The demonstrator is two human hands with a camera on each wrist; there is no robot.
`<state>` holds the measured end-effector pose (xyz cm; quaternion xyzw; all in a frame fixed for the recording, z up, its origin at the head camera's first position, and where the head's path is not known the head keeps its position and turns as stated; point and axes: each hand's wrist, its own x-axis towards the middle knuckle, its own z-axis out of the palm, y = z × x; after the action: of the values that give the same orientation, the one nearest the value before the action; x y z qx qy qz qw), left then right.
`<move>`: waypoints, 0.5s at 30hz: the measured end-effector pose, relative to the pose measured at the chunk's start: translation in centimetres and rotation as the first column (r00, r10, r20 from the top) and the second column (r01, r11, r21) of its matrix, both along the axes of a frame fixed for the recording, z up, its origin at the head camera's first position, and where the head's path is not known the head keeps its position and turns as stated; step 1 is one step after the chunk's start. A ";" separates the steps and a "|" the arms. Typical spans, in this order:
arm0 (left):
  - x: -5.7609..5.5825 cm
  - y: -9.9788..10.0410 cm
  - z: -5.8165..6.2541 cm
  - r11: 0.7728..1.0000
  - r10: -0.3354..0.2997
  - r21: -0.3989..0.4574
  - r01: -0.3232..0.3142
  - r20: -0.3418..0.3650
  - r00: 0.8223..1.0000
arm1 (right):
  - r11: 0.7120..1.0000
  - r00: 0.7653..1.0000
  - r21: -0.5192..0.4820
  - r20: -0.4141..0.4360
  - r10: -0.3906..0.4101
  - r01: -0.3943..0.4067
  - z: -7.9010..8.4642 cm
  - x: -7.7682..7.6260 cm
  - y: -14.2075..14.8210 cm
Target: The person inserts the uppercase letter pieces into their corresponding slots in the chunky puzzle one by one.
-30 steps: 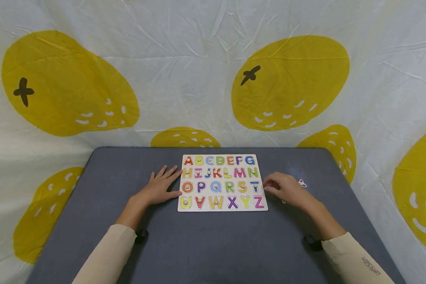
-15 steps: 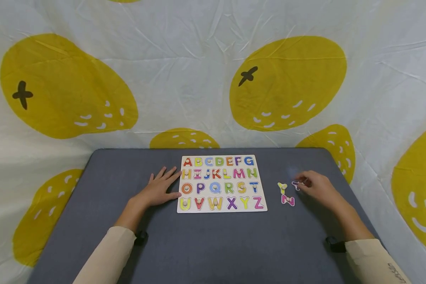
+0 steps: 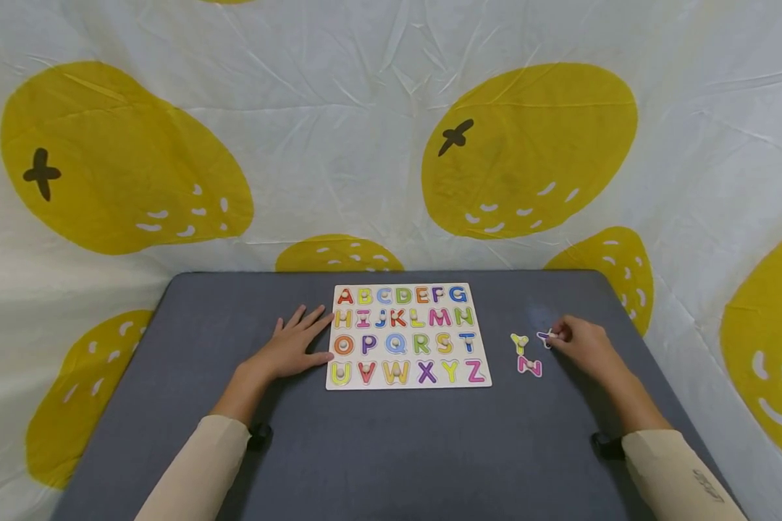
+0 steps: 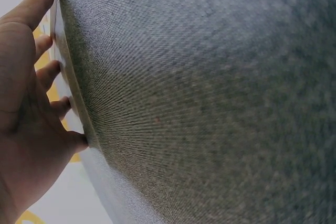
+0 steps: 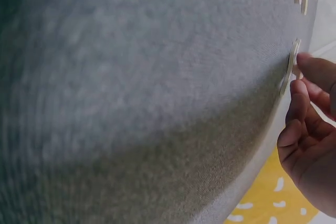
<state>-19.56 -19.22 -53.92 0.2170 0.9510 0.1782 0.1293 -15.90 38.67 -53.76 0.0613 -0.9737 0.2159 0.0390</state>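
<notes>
The white alphabet puzzle board (image 3: 365,386) lies on the dark table, its colored letters in rows. My left hand (image 3: 288,349) rests with spread fingers at the board's left edge, thumb and fingertips touching it; the left wrist view shows the same fingers (image 4: 32,9) along that edge. To the right of the board, my right hand (image 3: 583,346) pinches a small white-edged letter piece (image 3: 546,338) with purple on it. In the right wrist view, thumb and finger hold this letter piece (image 5: 289,72) by its knob, close over the table.
Between the board and my right hand lie a yellow Y piece (image 3: 518,343) and, just below it, a pink Z piece (image 3: 529,367). A dark grey table (image 3: 404,449) spans the front. Behind it hangs a white curtain (image 3: 339,152) with big yellow fruit prints.
My right hand has moved right from beside the board to the purple letter piece and pinches it. The Y and Z pieces, covered before, now show. My left hand stays put.
</notes>
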 end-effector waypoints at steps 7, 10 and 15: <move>0.0 0.0 -0.1 1.000 0.002 -0.003 -0.002 -0.004 1.000 | 1.000 1.000 0.008 0.000 -0.015 0.015 -0.1 0.0 -0.2; 0.0 0.0 -0.2 1.000 0.001 0.001 -0.001 -0.009 1.000 | 1.000 1.000 0.006 -0.018 -0.012 0.012 0.1 0.2 -0.5; 0.0 -0.1 -0.2 1.000 0.000 0.001 0.000 -0.014 1.000 | 1.000 0.999 -0.015 -0.037 -0.001 0.000 0.9 0.6 -1.5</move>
<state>-19.55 -19.32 -54.13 0.2182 0.9518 0.1773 0.1224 -15.30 37.21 -52.90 0.0649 -0.9712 0.2218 0.0575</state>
